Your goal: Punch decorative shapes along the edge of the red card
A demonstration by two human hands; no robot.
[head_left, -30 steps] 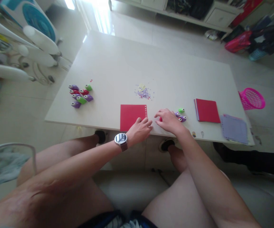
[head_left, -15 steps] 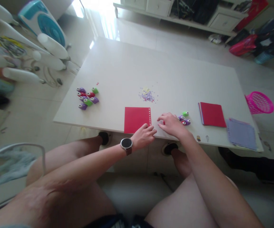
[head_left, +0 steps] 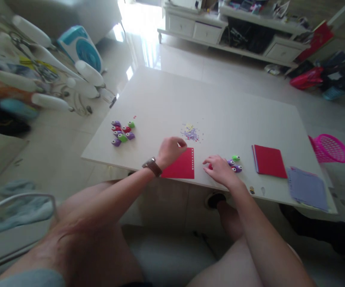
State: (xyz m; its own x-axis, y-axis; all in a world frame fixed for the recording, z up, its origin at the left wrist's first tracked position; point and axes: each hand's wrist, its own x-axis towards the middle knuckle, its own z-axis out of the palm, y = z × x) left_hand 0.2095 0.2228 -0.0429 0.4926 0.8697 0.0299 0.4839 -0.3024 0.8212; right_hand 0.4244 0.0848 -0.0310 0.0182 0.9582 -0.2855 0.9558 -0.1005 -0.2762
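A sheet of red paper (head_left: 182, 169) lies at the table's near edge, with a row of small cut-outs down its right side. Over its upper left part is my left hand (head_left: 170, 152), thumb and fingers pinched together; whatever is between them is too small to make out. To the right of the sheet, my right hand (head_left: 219, 169) has its fingers curled round a small red craft punch (head_left: 210, 166), mostly covered by the fingers. Beside that hand sit several purple and green punches (head_left: 236, 158). Beyond the sheet is a pile of tiny purple and yellow paper bits (head_left: 191, 132).
More coloured punches (head_left: 122, 137) stand in a group on the left of the white table (head_left: 220, 107). On the right lie a stack of red paper (head_left: 269, 160), purple sheets (head_left: 308, 187) and two small flat pieces. A pink basket (head_left: 329, 148) is past the right edge.
My left hand has moved up and left, off the sheet's lower right corner, and its fingers have come together. My right hand stays beside the sheet; a red punch now shows at its fingers.
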